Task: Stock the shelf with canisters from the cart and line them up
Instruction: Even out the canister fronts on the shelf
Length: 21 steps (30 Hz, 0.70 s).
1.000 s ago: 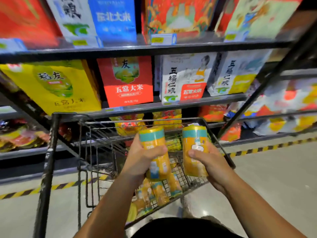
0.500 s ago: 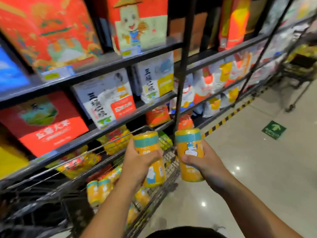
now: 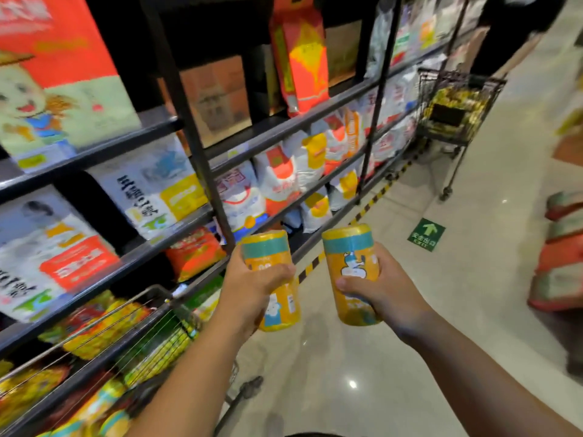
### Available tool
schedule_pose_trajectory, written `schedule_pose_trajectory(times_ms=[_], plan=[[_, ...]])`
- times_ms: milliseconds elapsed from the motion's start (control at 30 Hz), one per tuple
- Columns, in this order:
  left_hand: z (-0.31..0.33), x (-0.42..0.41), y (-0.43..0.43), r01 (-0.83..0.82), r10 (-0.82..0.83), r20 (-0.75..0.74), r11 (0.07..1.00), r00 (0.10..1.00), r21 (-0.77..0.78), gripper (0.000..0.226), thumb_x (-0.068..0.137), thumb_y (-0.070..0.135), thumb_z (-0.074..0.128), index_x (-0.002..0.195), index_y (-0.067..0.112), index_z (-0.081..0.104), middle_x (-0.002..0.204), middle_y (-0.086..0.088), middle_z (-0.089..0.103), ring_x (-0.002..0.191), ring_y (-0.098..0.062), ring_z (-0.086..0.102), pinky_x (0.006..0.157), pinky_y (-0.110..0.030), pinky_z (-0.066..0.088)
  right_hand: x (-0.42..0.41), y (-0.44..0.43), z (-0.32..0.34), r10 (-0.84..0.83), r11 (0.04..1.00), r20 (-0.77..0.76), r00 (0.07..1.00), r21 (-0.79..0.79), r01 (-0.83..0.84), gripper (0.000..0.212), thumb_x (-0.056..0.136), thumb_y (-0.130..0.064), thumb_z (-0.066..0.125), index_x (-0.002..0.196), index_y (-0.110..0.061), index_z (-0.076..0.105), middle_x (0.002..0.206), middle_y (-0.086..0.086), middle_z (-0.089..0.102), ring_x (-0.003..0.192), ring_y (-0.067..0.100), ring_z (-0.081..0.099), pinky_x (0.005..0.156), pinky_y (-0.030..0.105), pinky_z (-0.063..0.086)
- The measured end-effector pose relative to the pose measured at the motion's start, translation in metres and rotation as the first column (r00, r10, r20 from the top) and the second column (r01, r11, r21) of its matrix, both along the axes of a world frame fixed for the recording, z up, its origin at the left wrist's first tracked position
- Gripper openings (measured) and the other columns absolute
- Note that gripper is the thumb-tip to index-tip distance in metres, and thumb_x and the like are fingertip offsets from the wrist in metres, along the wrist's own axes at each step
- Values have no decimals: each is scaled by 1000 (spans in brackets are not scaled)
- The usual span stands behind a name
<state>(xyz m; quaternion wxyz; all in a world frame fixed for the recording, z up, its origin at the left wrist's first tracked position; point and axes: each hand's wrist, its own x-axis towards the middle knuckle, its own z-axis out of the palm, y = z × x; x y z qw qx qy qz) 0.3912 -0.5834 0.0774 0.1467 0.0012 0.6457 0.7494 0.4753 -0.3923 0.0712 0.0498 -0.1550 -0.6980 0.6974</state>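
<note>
Two yellow canisters with teal bands near the top are up in the air, one in each hand, side by side with a clear gap between them. The left canister (image 3: 266,249) stands close to upright, its long axis vertical, its lid end up and leaning a little to the left. The left hand (image 3: 252,285) grasps it round the middle, thumb across the front. The right canister (image 3: 351,263) has the same pose, lid up with a slight lean to the left and a white cartoon figure on its face. The right hand (image 3: 388,291) wraps it from the right, fingertips curling onto the front. Both hang over the shiny aisle floor (image 3: 473,310), just past the front corner of the wire cart (image 3: 148,293), at about the height of the lower shelves.

Down in the cart, more yellow canisters (image 3: 110,402) lie on their sides, blurred. To the left runs the black metal shelving (image 3: 189,121), its boards slanting off into the distance. White and orange bags (image 3: 284,175) crowd the middle levels, and a tall orange bag (image 3: 303,58) stands above them. Yellow-and-black tape (image 3: 375,197) edges the floor along the shelving's foot. A green arrow sign (image 3: 426,234) is stuck to the floor beyond the right canister. Farther down the aisle a second cart (image 3: 457,102) holds yellow goods.
</note>
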Motion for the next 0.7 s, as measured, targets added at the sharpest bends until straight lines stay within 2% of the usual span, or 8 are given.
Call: schedule_pose_trajectory(times_ms=[100, 200, 233, 333, 433, 567, 633, 700], plan=[[9, -13, 38, 49, -51, -40, 997, 998, -60, 59, 48, 15, 82, 102, 20, 59, 75, -4, 72, 64, -21, 71, 54, -34, 56, -9, 41, 8, -25, 999, -12, 1000, 23, 26, 53, 61, -28, 82, 109, -30, 60, 95, -4, 74, 85, 12, 72, 73, 30, 57], [17, -30, 67, 69, -77, -67, 991, 995, -112, 72, 38, 29, 85, 105, 22, 61, 85, -6, 74, 76, -27, 73, 65, -42, 60, -26, 71, 16, -50, 998, -32, 998, 33, 51, 53, 62, -29, 82, 110, -30, 60, 96, -4, 74, 86, 14, 73, 76, 35, 57], [18, -40, 76, 70, -79, -74, 991, 994, -117, 72, 39, 29, 85, 106, 22, 61, 87, -7, 74, 79, -29, 73, 68, -44, 61, -34, 80, 19, -59, 997, -40, 997, 36, 61, 54, 62, -31, 82, 111, -30, 60, 97, -4, 74, 88, 16, 73, 77, 37, 58], [23, -67, 96, 74, -82, -79, 992, 993, -102, 75, 38, 30, 86, 108, 22, 60, 90, -9, 74, 83, -32, 73, 72, -48, 61, -60, 101, 27, -80, 996, -70, 994, 32, 82, 55, 62, -33, 81, 113, -29, 60, 98, -3, 74, 90, 18, 73, 76, 36, 60], [27, -101, 112, 81, -85, -85, 995, 993, -53, 79, 37, 32, 87, 110, 21, 61, 92, -10, 74, 82, -33, 73, 71, -50, 61, -92, 119, 38, -94, 995, -96, 991, 35, 98, 53, 63, -34, 80, 111, -31, 59, 96, -7, 74, 87, 14, 73, 69, 27, 58], [34, -159, 137, 81, -78, -96, 996, 992, 35, 62, 50, 20, 82, 107, 22, 59, 89, -7, 74, 78, -27, 73, 61, -39, 58, -148, 139, 53, -84, 993, -121, 989, 72, 94, 50, 70, -26, 87, 111, -30, 58, 94, -9, 74, 85, 11, 73, 65, 24, 57], [41, -190, 149, 93, -85, -128, 994, 988, 60, 67, 46, 23, 85, 107, 23, 58, 86, -2, 74, 77, -25, 73, 61, -38, 57, -177, 147, 62, -65, 992, -131, 989, 102, 79, 47, 76, -20, 86, 111, -32, 57, 92, -11, 73, 83, 9, 73, 62, 20, 56], [47, -229, 160, 101, -85, -157, 990, 984, 94, 72, 42, 29, 87, 108, 22, 59, 87, -2, 75, 78, -26, 73, 63, -39, 58, -213, 154, 72, -58, 987, -152, 987, 139, 79, 53, 70, -26, 87, 113, -32, 57, 94, -9, 74, 85, 12, 73, 65, 24, 58]])
